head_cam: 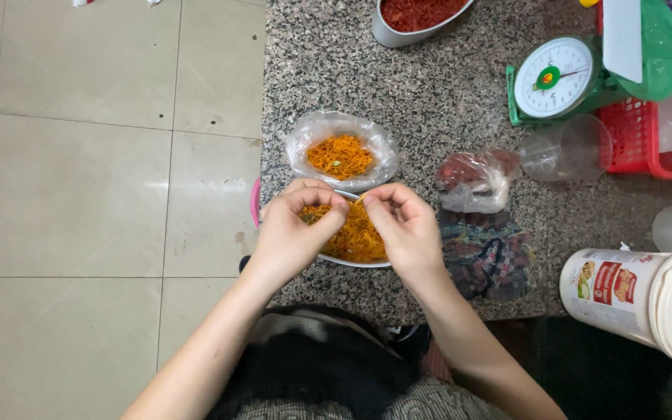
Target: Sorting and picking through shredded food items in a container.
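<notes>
Orange shredded strands (355,237) fill a white bowl (359,263) at the near edge of the granite counter (429,93), and both hands work right over it. The left hand (293,233) and right hand (406,225) are curled narrow, fingertips meeting above the bowl and pinching what looks like a single thin strand between them. To do this well, I'd judge the pinch should stay light and low over the bowl, so loose bits drop back in rather than onto the stone.

Just beyond the bowl sits a clear plastic bag (341,150) opened around a smaller heap of the same orange shreds. To the bowl's right lie a knotted bag of red pieces (476,179) and a dark patterned pouch (485,253); farther right, a green dial scale (565,78), a clear cup (569,148), a red basket (631,132) and a white canister on its side (639,299). Left of the bowl, beige floor tiles (79,194).
</notes>
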